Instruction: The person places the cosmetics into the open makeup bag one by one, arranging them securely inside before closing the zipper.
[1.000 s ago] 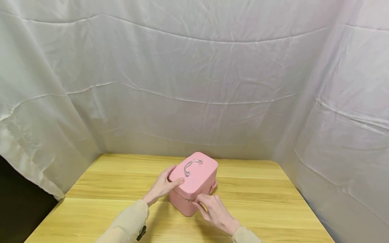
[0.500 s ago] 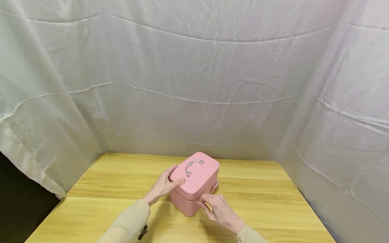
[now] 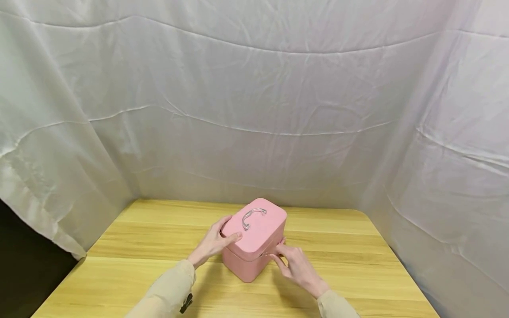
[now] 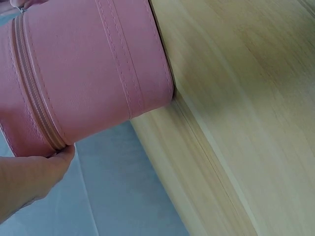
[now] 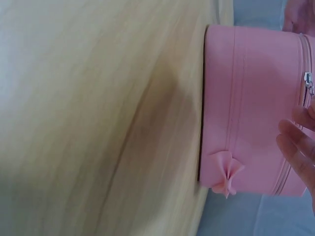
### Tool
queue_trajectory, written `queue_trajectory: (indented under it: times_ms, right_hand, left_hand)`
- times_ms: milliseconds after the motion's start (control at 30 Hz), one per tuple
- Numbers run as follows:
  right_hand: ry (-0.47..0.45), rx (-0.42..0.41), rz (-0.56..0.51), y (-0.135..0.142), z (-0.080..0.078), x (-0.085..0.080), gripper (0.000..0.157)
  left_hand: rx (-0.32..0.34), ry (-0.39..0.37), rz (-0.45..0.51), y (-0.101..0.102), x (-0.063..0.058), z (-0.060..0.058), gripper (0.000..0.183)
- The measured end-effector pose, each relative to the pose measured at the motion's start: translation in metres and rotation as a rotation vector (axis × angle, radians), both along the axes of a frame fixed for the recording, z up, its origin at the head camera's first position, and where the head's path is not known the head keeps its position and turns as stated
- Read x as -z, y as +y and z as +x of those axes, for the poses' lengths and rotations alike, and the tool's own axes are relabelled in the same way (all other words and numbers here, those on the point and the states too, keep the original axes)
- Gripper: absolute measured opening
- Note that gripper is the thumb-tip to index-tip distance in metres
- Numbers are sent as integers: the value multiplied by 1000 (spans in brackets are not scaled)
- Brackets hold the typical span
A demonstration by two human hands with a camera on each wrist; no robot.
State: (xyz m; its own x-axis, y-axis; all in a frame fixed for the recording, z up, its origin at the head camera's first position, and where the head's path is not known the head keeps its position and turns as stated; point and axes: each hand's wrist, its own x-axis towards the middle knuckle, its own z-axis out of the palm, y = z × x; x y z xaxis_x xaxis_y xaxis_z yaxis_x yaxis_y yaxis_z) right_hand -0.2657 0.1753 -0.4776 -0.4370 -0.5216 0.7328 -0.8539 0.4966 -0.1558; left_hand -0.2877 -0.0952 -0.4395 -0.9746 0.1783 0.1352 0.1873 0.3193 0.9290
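Note:
A pink vanity case point(image 3: 254, 232) with rounded corners stands upright on the table, its lid down. On the lid is a silver carrying handle point(image 3: 252, 217). My left hand point(image 3: 212, 243) grips the lid's left edge, thumb on top; the left wrist view shows its fingers point(image 4: 61, 156) at the zip seam point(image 4: 32, 83). At the right side of the case, my right hand point(image 3: 298, 267) pinches the zip pull. The metal zip slider point(image 5: 308, 78) shows just beside its fingers point(image 5: 298, 142); the pull itself is partly hidden.
A pink bow point(image 5: 226, 172) sticks out from the lower side of the case. The wooden table point(image 3: 159, 229) reaches back to pale hanging cloth point(image 3: 254, 110), which also borders both sides. A dark area point(image 3: 28, 265) lies at the far left.
My right hand has moved with the zip pull from the front corner along the case's right side, away from me. My left hand has kept its hold; the case has hardly moved.

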Motion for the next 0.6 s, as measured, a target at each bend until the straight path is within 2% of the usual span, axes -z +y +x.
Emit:
queue_trajectory:
  times_ms: [233, 333, 600]
  right_hand:
    - [-33, 56, -21, 5, -6, 1, 22]
    - [-36, 71, -25, 6, -7, 1, 20]
    - [-51, 68, -24, 7, -6, 2, 13]
  left_hand:
    - [17, -1, 10, 0, -1, -2, 78]
    - [58, -1, 13, -2, 0, -6, 78]
    - [186, -70, 62, -10, -2, -16, 76]
